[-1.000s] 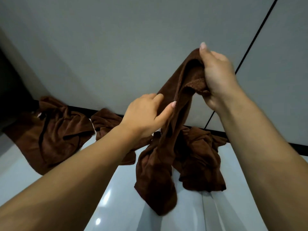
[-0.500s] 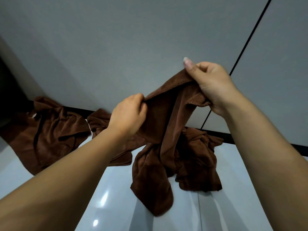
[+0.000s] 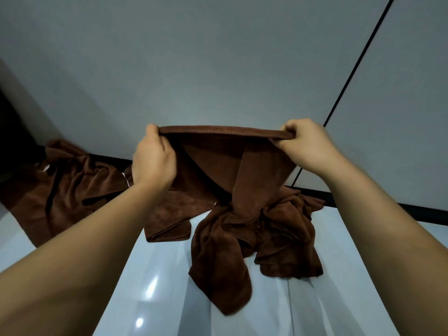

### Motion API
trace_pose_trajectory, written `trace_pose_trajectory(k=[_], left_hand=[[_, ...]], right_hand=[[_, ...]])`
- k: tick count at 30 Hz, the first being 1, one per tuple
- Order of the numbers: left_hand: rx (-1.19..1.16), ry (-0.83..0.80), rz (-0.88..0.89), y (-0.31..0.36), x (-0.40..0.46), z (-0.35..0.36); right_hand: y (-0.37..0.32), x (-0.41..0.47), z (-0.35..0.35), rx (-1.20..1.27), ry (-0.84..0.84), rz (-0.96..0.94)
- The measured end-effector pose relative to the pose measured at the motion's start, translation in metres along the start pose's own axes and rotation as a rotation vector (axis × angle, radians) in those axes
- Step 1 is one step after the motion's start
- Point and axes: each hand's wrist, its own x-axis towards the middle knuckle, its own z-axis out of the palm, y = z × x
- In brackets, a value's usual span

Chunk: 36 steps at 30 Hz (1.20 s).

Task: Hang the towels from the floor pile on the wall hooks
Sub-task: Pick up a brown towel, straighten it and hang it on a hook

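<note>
Brown towel [image 3: 218,166] at frame centre: left hand [image 3: 154,161] and right hand [image 3: 308,146] each pinch its hem, grip clenched, stretching the edge taut, probably to find a hanging point; its tail trails onto the floor pile [image 3: 278,226].

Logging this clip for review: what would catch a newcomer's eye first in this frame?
The brown towel stretched taut at centre frame, its hemmed edge pinched between the left hand and right hand, lower end trailing down. Behind it, more brown towels lie crumpled on the glossy white floor against the grey wall. No hooks are in view.
</note>
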Motion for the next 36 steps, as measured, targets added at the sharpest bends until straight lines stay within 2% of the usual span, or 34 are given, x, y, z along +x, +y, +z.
trace_pose_trajectory(k=[3, 5, 9, 13, 16, 20, 24, 27, 33, 36], left_hand=[[0.054, 0.009, -0.070, -0.011, 0.003, -0.003], [0.142, -0.061, -0.037, -0.019, 0.002, -0.002], [0.253, -0.230, 0.056, -0.022, 0.001, 0.007], [0.059, -0.423, 0.140, 0.006, -0.007, 0.019], [-0.161, -0.424, 0.292, 0.044, -0.014, 0.023], [-0.427, -0.551, 0.263, 0.077, -0.014, 0.019], [-0.481, -0.634, 0.225, 0.077, -0.016, 0.019], [-0.436, -0.583, 0.237, 0.072, -0.011, 0.021], [-0.378, -0.245, 0.343, 0.079, 0.001, 0.018], [-0.367, -0.150, 0.431, 0.088, 0.000, 0.015]], right_hand=[[0.005, 0.001, 0.000, 0.260, 0.064, 0.071], [0.002, 0.001, 0.002, 0.468, 0.093, 0.113], [-0.009, 0.002, 0.008, 0.589, 0.141, 0.080], [-0.020, 0.002, 0.016, 0.549, 0.105, -0.053], [-0.024, 0.000, 0.022, 0.487, 0.027, -0.119], [-0.024, 0.000, 0.023, 0.447, -0.006, -0.161], [-0.018, 0.000, 0.022, 0.426, -0.069, -0.154], [-0.014, -0.001, 0.028, 0.433, -0.119, -0.159], [-0.006, -0.006, 0.047, 0.564, -0.222, -0.120], [-0.006, -0.008, 0.064, 0.583, -0.261, -0.081]])
